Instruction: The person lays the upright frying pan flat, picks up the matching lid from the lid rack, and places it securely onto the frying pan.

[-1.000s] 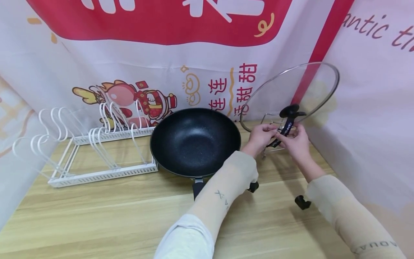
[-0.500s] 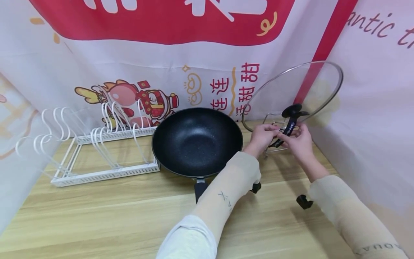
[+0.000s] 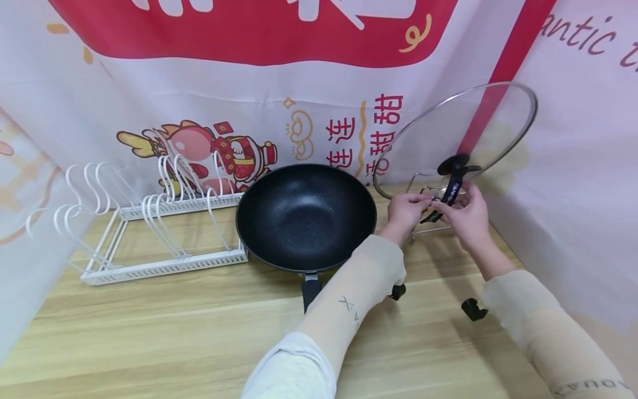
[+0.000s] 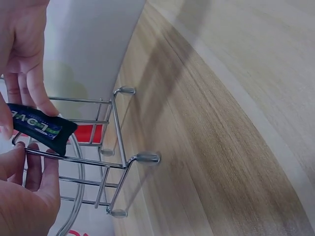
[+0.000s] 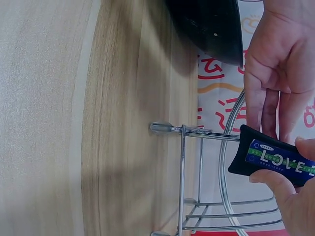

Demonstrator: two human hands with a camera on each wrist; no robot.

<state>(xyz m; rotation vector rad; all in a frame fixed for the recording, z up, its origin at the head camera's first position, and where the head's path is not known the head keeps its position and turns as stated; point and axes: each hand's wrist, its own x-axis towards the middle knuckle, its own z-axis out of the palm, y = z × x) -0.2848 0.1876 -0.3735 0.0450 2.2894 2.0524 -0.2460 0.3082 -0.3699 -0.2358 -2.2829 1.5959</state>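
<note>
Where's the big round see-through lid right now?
In the head view, the round clear glass lid stands tilted on the right, at the silver wire rack, right of the round black wok.

Kitchen-like corner, cloth walls (image 3: 224, 83), wood-grain tabletop (image 3: 164, 332), black wok (image 3: 305, 221), glass lid (image 3: 461, 133)
</note>
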